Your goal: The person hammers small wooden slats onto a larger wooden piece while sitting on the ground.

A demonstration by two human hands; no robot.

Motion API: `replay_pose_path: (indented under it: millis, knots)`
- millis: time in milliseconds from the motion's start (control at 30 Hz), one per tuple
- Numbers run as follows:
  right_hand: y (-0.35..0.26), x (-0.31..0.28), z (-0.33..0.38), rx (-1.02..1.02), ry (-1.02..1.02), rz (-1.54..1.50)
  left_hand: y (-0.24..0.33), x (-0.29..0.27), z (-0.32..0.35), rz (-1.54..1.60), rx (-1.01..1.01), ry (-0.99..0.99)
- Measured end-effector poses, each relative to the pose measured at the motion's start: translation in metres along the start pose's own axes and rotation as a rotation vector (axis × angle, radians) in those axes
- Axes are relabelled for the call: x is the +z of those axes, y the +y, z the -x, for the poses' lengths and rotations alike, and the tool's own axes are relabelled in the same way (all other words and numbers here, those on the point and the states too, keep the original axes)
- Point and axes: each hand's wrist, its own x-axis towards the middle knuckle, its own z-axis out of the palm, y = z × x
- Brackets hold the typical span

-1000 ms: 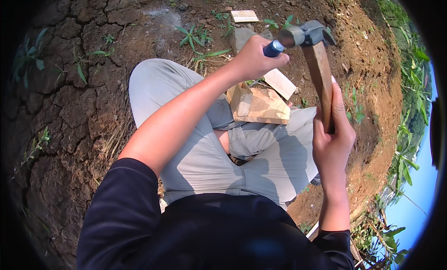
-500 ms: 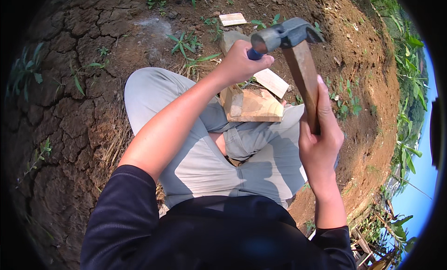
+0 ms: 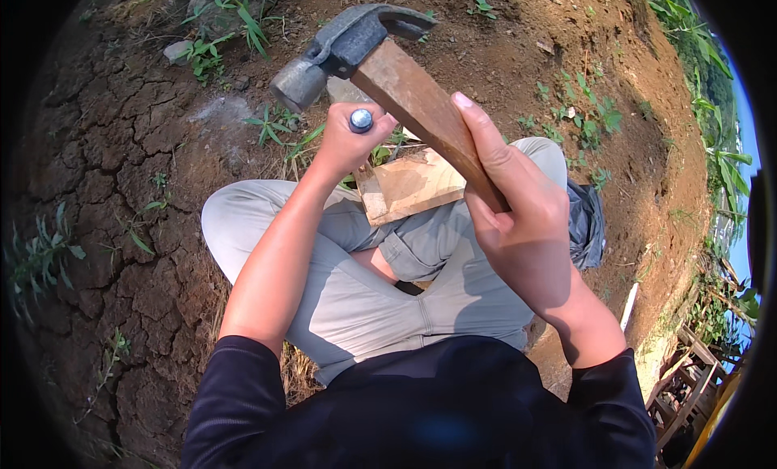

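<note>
My right hand [image 3: 522, 206] is wrapped round the wooden handle of a claw hammer [image 3: 417, 97], thumb laid along the wood. Its dark metal head is raised, with the striking face at the left, over my left hand [image 3: 344, 145]. Closed in that left fist is a chisel [image 3: 361, 121] with a dark blue handle; the metal-capped end points up at me and the blade is hidden. Just beyond my crossed shins, a pale wooden block [image 3: 417, 186] lies below and right of the left fist, partly covered by the hammer and right hand.
My legs [image 3: 356, 283] in light grey trousers are crossed on the ground. Cracked brown soil [image 3: 105, 169] spreads left, with weeds [image 3: 206, 56] and a rock [image 3: 235, 8] farther off. Crumpled dark fabric [image 3: 586, 226] sits beside my right knee. Wooden lumber [image 3: 688, 396] stands at lower right.
The hammer and my right hand have moved left and look larger. My left fist has shifted left and lower in the picture, and the chisel's capped end now faces me. The view has also shifted.
</note>
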Motion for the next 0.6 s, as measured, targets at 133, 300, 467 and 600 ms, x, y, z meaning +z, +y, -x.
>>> replay_pose_path:
  millis: [133,300,467,600]
  knots:
    - [0.015,-0.011,-0.009,0.018,0.034,-0.038,0.011,-0.016,-0.012,0.259,-0.145,0.115]
    - [0.033,-0.013,-0.007,0.080,0.009,-0.047,0.025,-0.026,-0.023,0.322,-0.160,0.116]
    - [0.045,-0.011,-0.007,0.124,-0.004,-0.104,0.020,-0.027,-0.031,0.418,-0.222,0.096]
    - [0.050,-0.013,-0.008,0.152,-0.057,-0.128,0.022,-0.021,-0.034,0.400,-0.271,0.088]
